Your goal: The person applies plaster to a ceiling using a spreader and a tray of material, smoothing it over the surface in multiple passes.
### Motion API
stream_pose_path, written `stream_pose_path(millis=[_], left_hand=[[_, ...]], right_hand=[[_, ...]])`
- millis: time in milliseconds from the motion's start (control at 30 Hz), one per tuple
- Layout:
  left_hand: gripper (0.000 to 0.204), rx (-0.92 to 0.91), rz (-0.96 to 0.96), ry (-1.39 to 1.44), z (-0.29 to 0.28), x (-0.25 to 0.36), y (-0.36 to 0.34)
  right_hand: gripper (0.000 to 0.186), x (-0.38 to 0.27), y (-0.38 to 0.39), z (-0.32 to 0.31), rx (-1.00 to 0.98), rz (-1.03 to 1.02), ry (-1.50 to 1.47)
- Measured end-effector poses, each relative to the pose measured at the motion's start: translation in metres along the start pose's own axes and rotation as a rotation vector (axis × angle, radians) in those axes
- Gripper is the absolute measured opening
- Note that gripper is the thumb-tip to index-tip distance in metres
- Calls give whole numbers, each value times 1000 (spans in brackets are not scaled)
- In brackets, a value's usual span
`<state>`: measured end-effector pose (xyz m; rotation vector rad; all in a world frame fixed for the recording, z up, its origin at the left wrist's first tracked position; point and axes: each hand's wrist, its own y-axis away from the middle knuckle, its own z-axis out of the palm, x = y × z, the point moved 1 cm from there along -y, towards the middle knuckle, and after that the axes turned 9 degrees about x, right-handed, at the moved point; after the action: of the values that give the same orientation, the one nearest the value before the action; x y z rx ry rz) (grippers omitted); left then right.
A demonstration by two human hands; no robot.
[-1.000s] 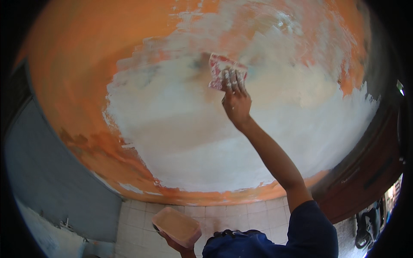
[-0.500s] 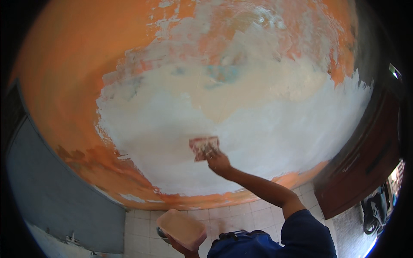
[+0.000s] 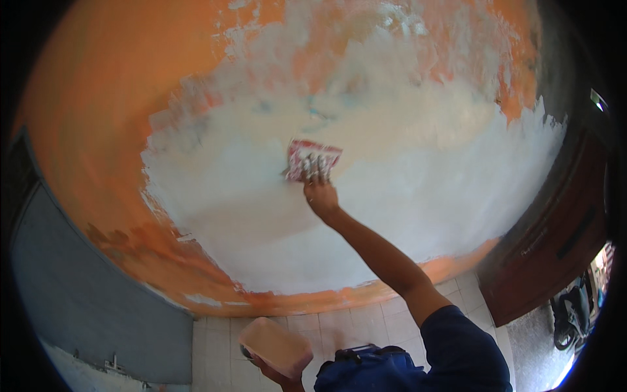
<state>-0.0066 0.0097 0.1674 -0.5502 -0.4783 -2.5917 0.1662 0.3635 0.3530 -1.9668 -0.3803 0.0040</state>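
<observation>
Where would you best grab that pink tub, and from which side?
Grip the pink tub from underneath, palm cupping its base, as the left hand does now. It is wide and box-like and held tilted, so support from below likely steadies it better than pinching a rim.

A single head-worn fisheye view faces the orange wall (image 3: 85,117) at arm's length, its edges bending toward the rim.
</observation>
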Motion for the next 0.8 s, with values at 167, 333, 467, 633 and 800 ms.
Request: stream_pose_path(millis=[167,333,467,633,800], left_hand=[[62,-6,-10,5,16,3,6],[64,-2,-38,83,10,16,13],[66,60,-127,103,-11,9,20],[64,-37,-191,108,40,7,34],[57,0,90,-368,64,0,42]], right_hand=[[44,-48,96,-2,-259,-37,-350],[46,-31,84,-56,168,-2,-385],[45,48,-32,-92,560,81,-144],[55,64,-22,-38,323,-5,52],[44,-9,115,2,-168,-163,-194]])
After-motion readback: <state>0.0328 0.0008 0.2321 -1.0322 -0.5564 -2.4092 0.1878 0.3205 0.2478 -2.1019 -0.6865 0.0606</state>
